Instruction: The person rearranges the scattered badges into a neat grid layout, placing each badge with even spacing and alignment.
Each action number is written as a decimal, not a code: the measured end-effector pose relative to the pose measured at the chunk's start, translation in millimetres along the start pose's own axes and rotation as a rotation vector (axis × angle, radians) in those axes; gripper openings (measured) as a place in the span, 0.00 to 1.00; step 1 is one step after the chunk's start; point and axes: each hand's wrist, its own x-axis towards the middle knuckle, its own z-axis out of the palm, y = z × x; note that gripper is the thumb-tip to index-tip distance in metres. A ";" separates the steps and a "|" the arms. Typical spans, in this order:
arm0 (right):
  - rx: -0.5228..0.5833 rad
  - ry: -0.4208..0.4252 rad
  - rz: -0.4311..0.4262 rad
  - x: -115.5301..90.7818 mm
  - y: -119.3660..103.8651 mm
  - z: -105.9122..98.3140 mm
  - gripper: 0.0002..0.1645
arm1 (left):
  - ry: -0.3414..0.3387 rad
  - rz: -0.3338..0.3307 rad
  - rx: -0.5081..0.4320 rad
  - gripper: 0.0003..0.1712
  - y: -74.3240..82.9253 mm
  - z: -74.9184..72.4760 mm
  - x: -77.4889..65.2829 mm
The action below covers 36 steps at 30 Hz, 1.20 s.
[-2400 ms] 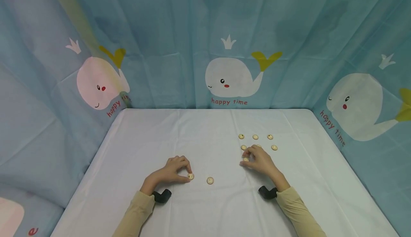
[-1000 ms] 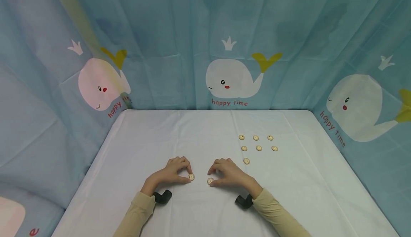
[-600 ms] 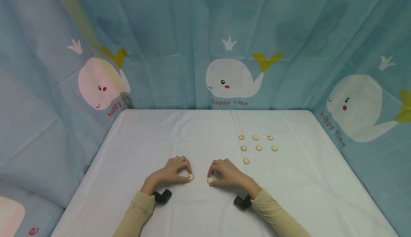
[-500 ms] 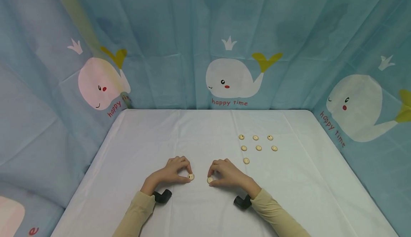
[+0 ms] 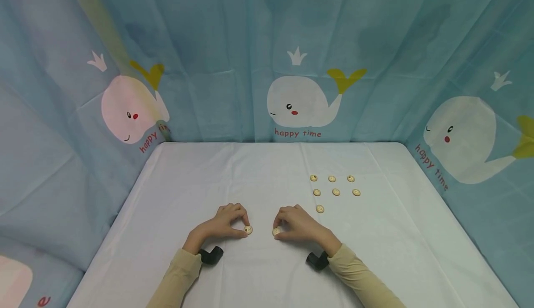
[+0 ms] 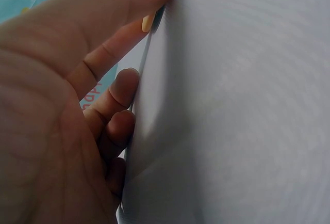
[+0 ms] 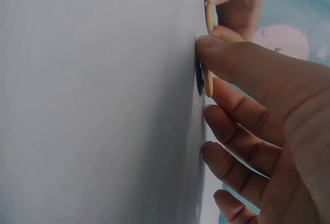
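Note:
My left hand (image 5: 225, 222) pinches a small round wooden disc (image 5: 248, 230) by its edges between thumb and forefinger, on or just above the white cloth. Facing it, my right hand (image 5: 297, 224) pinches a similar disc (image 5: 276, 231) the same way. From the right wrist, this thin wooden disc (image 7: 209, 83) stands slightly off the cloth, a dark shape below it. Beyond it shows the left hand's disc (image 7: 210, 16). In the left wrist view my thumb and fingers hide most of the held disc (image 6: 148, 22). Markings on the discs are too small to read.
Right of centre lie several more wooden discs, arranged in a back row (image 5: 332, 178), a second row (image 5: 336, 192) and a single one (image 5: 320, 209) nearer me. A white cloth (image 5: 200, 173) covers the table. Blue whale-print curtains (image 5: 208, 104) enclose its back and sides.
My right hand has left the nearest disc of the right group, come to the middle and taken hold of another disc, shifting it slightly right and away from me. The left hand stays put.

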 end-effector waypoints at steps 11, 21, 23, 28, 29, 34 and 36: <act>0.023 0.062 0.032 -9.8 11.9 -7.3 0.13 | -0.003 0.001 0.019 0.12 0.0 -0.1 -0.2; 0.028 0.104 0.136 -23.1 28.5 -15.8 0.13 | -0.004 -0.003 0.018 0.12 0.0 -0.7 -0.7; 0.025 0.117 0.154 -26.4 32.3 -17.7 0.13 | -0.004 -0.004 0.019 0.12 0.6 -1.0 -0.8; 0.018 0.168 0.171 -36.0 41.0 -24.5 0.13 | -0.001 -0.011 0.023 0.12 1.7 -0.8 -0.8; 0.020 0.177 0.177 -38.1 42.6 -26.1 0.13 | -0.001 -0.013 0.023 0.12 1.8 -0.8 -0.7; 0.020 0.203 0.223 -48.7 53.2 -32.6 0.13 | -0.002 -0.021 0.018 0.12 2.9 -1.1 -0.4; 0.021 0.212 0.241 -52.8 57.5 -35.1 0.13 | -0.003 -0.022 0.015 0.12 3.1 -1.4 -0.4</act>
